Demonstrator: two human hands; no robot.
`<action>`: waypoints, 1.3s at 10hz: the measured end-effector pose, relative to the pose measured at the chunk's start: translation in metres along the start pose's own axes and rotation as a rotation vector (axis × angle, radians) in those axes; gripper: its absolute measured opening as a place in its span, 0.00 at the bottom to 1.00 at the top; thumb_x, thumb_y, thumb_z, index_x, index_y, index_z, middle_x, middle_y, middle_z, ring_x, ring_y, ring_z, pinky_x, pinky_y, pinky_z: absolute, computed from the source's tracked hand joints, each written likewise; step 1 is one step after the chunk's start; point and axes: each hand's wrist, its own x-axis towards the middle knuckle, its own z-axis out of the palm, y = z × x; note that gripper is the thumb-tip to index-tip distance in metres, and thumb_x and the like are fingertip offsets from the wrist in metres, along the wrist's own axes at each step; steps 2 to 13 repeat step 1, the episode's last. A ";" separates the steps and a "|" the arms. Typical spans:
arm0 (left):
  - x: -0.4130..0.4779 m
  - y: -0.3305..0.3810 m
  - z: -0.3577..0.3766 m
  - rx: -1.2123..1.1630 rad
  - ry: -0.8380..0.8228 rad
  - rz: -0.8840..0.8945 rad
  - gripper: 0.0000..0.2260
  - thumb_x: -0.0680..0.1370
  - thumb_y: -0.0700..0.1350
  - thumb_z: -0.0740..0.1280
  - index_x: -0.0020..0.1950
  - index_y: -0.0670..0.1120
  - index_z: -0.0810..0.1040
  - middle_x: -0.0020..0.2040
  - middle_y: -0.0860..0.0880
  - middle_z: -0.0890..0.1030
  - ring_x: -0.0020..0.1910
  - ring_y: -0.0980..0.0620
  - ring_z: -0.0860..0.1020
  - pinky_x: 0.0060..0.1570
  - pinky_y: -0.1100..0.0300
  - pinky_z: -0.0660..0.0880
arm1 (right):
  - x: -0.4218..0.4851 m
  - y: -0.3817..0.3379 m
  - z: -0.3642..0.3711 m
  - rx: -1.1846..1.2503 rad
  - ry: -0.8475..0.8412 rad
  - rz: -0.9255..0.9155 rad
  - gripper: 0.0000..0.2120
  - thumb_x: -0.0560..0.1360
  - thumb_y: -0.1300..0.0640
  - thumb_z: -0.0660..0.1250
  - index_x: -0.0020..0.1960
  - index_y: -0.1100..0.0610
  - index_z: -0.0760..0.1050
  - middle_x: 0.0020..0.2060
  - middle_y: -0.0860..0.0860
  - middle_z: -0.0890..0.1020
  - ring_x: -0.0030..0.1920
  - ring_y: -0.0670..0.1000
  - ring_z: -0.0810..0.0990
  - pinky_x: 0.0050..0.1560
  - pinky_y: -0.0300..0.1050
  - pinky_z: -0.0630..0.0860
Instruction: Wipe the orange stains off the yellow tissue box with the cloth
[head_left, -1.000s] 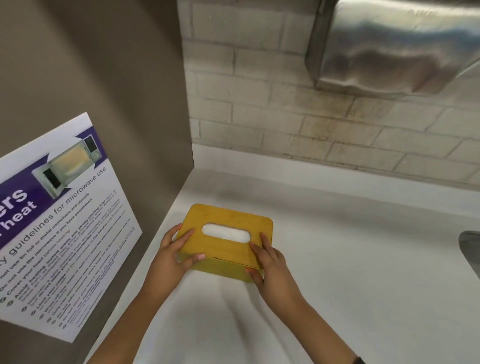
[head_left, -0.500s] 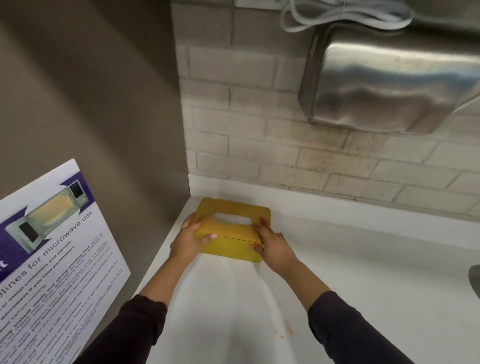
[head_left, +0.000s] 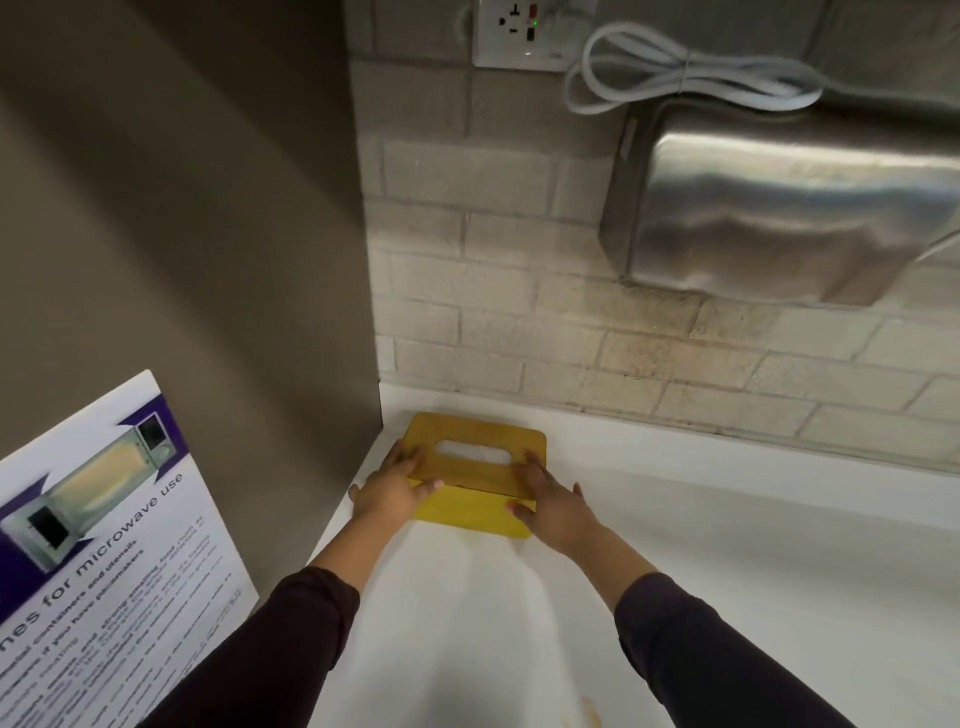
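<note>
- The yellow box (head_left: 475, 483) sits on the white worktop (head_left: 727, 545), pushed into the back left corner, near the brick wall (head_left: 519, 291) and just beside the brown panel (head_left: 182, 260).
- White tissue (head_left: 475, 451) shows through the oval slot in its lid; how full the box is cannot be told.
- The left hand (head_left: 387, 486) clasps the box's left side, fingers curled over the lid and thumb on the front face.
- The right hand (head_left: 553, 504) holds the right side the same way, fingers flat on the lid, thumb on the front.
- Both hands cover the box's 2 sides, so any stains there are hidden; the visible lid and front look plain yellow.
- An orange smear (head_left: 589, 712) lies on the worktop at the bottom edge, partly cut off.
- The poster (head_left: 104, 545) on the panel runs out of view at left and bottom.
- The steel dispenser (head_left: 789, 208) on the wall is cut off at right; a looped cable (head_left: 685, 78) hangs above it beside a socket (head_left: 519, 34).
- The worktop is open to the right of the box and towards the person; left and back are closed off.
</note>
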 end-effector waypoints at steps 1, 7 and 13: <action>-0.002 0.009 -0.009 0.234 -0.008 0.071 0.29 0.76 0.64 0.55 0.75 0.56 0.55 0.78 0.53 0.48 0.74 0.44 0.58 0.69 0.39 0.54 | 0.003 -0.009 -0.016 -0.141 -0.065 0.008 0.30 0.77 0.40 0.58 0.75 0.48 0.52 0.78 0.47 0.47 0.74 0.60 0.56 0.72 0.67 0.46; -0.002 0.009 -0.009 0.234 -0.008 0.071 0.29 0.76 0.64 0.55 0.75 0.56 0.55 0.78 0.53 0.48 0.74 0.44 0.58 0.69 0.39 0.54 | 0.003 -0.009 -0.016 -0.141 -0.065 0.008 0.30 0.77 0.40 0.58 0.75 0.48 0.52 0.78 0.47 0.47 0.74 0.60 0.56 0.72 0.67 0.46; -0.002 0.009 -0.009 0.234 -0.008 0.071 0.29 0.76 0.64 0.55 0.75 0.56 0.55 0.78 0.53 0.48 0.74 0.44 0.58 0.69 0.39 0.54 | 0.003 -0.009 -0.016 -0.141 -0.065 0.008 0.30 0.77 0.40 0.58 0.75 0.48 0.52 0.78 0.47 0.47 0.74 0.60 0.56 0.72 0.67 0.46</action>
